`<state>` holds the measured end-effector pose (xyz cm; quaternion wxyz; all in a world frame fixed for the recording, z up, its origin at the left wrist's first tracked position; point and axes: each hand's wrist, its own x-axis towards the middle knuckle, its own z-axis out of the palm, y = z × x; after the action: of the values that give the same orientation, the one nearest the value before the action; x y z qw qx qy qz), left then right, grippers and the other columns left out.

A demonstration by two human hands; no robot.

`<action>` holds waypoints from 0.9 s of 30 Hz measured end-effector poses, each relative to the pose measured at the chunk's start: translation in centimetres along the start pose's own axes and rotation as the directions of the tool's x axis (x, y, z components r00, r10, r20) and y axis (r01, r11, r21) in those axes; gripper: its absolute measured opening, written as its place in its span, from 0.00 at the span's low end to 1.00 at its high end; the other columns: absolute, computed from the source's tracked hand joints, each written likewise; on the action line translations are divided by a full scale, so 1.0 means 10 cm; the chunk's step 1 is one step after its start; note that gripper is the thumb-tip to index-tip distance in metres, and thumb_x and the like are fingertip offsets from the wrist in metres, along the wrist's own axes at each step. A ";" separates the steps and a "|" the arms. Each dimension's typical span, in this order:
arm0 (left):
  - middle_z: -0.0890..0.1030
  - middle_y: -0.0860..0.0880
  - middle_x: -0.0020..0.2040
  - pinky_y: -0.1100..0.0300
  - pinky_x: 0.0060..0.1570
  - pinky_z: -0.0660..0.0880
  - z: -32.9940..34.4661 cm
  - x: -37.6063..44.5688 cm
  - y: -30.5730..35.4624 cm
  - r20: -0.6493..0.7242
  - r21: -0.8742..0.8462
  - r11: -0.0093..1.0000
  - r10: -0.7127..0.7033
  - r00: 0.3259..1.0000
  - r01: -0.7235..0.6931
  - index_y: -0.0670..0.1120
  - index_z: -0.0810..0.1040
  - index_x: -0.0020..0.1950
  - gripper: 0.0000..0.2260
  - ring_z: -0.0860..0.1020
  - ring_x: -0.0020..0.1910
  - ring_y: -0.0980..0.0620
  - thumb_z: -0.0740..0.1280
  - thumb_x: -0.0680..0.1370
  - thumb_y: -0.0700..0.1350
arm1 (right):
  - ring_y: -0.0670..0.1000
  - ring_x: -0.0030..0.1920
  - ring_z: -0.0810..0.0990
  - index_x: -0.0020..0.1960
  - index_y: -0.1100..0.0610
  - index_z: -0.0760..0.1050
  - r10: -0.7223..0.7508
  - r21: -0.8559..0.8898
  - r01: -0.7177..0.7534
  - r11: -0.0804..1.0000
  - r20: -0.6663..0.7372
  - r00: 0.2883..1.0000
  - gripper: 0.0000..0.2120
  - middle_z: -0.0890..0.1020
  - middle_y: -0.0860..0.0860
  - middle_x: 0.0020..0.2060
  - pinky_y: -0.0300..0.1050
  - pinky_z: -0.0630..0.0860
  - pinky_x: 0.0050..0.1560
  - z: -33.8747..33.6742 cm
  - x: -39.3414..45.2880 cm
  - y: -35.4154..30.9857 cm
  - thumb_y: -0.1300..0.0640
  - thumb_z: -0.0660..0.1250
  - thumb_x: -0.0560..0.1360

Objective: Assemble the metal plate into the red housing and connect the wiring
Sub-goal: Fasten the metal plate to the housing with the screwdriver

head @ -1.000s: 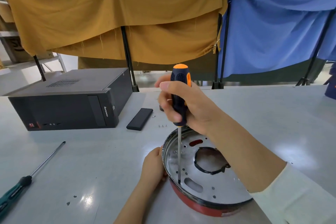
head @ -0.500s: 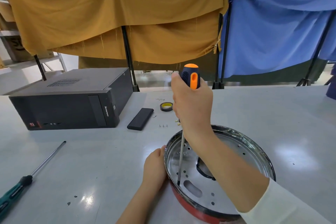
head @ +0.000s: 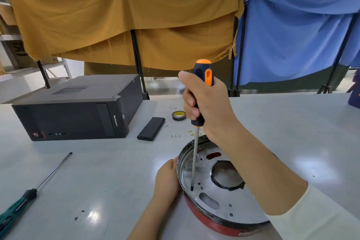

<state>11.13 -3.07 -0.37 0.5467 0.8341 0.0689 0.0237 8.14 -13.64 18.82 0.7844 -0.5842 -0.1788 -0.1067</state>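
A: Where is the work sitting?

B: Round red housing (head: 212,220) on the pale grey table (head: 116,171), near edge, right of centre. Shiny round metal plate (head: 220,195) lies inside it, with a large central cutout, slots and small holes.

A: Right hand?

B: Right hand (head: 208,103), fingers wrapped tight round the black-and-orange handle of a long-shafted screwdriver (head: 200,91). Shaft close to upright, tip down on the plate near its left rim.

A: Left hand?

B: Left hand (head: 165,179) against the housing's left outer wall, fingers curled onto the rim.

A: Anything else on the table?

B: Green-handled screwdriver (head: 25,198) lying far left. Black desktop computer case (head: 78,111) at the back left, flat black rectangular block (head: 151,128) beside it, roll of black tape with yellow core (head: 178,115), a few loose small screws (head: 175,136) near that. Wiring: cannot tell.
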 end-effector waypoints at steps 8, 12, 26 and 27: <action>0.73 0.46 0.24 0.61 0.25 0.67 -0.04 -0.01 -0.01 0.045 -0.117 0.993 -0.023 0.999 0.029 0.45 0.68 0.29 0.20 0.69 0.23 0.49 0.58 0.82 0.44 | 0.49 0.21 0.70 0.36 0.55 0.74 -0.042 0.064 0.062 0.996 -0.276 0.960 0.08 0.72 0.50 0.23 0.40 0.67 0.25 -0.42 -0.03 -0.03 0.56 0.67 0.73; 0.72 0.44 0.24 0.62 0.21 0.66 -0.09 -0.04 0.00 0.104 -0.147 0.988 -0.028 0.994 0.043 0.45 0.71 0.33 0.17 0.68 0.16 0.52 0.58 0.82 0.40 | 0.45 0.20 0.70 0.37 0.62 0.74 -0.047 -0.277 -0.058 0.959 -0.359 0.932 0.26 0.71 0.47 0.19 0.39 0.70 0.24 -0.79 -0.10 -0.04 0.37 0.59 0.68; 0.77 0.42 0.34 0.61 0.26 0.76 -0.34 -0.01 0.23 0.379 0.097 0.992 -0.112 0.919 0.081 0.38 0.74 0.48 0.15 0.77 0.24 0.51 0.53 0.84 0.46 | 0.52 0.38 0.82 0.48 0.55 0.75 0.143 -0.433 -0.038 0.900 0.212 0.967 0.11 0.78 0.56 0.40 0.44 0.81 0.41 -1.53 -0.24 0.67 0.61 0.74 0.69; 0.78 0.42 0.35 0.60 0.27 0.77 -0.37 0.01 0.23 0.385 0.127 0.988 -0.128 0.914 0.084 0.37 0.75 0.51 0.16 0.78 0.24 0.51 0.52 0.84 0.47 | 0.45 0.36 0.79 0.48 0.53 0.73 0.182 -0.551 -0.006 0.835 0.265 0.947 0.12 0.76 0.53 0.39 0.37 0.78 0.39 -1.54 -0.22 0.73 0.66 0.73 0.71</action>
<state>11.03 -0.62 3.22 0.5040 0.8453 0.0044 -0.1771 11.30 -26.28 7.62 0.5535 -0.7997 -0.2316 -0.0217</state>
